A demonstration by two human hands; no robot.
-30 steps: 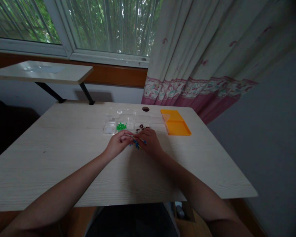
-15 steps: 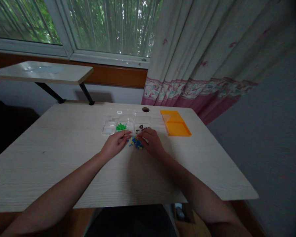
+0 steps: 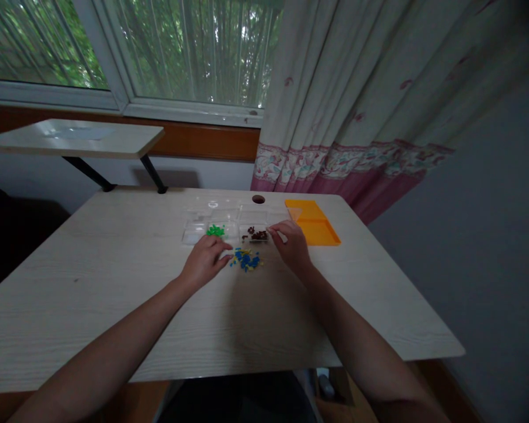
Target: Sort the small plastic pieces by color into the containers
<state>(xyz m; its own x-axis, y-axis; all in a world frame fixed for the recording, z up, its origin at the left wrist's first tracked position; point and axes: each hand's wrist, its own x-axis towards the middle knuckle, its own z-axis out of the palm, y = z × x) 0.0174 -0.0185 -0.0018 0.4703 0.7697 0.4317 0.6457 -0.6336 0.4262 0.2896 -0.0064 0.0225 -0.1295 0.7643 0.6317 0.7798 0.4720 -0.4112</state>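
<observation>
A small pile of blue and yellow beads lies loose on the pale wooden table. My left hand rests just left of the pile, fingers curled toward it; what they hold, if anything, is too small to make out. My right hand sits right of the pile, fingers bent, at the right end of a clear compartment tray. One tray compartment holds green beads, another holds dark brown beads.
An orange lid or shallow tray lies at the back right of the table, near a cable hole. A second small table stands by the window. A curtain hangs at the right.
My hands, close together over the blue and yellow beads, have parted. The right hand moved right toward the tray's end, uncovering the pile. The camera tilted slightly.
</observation>
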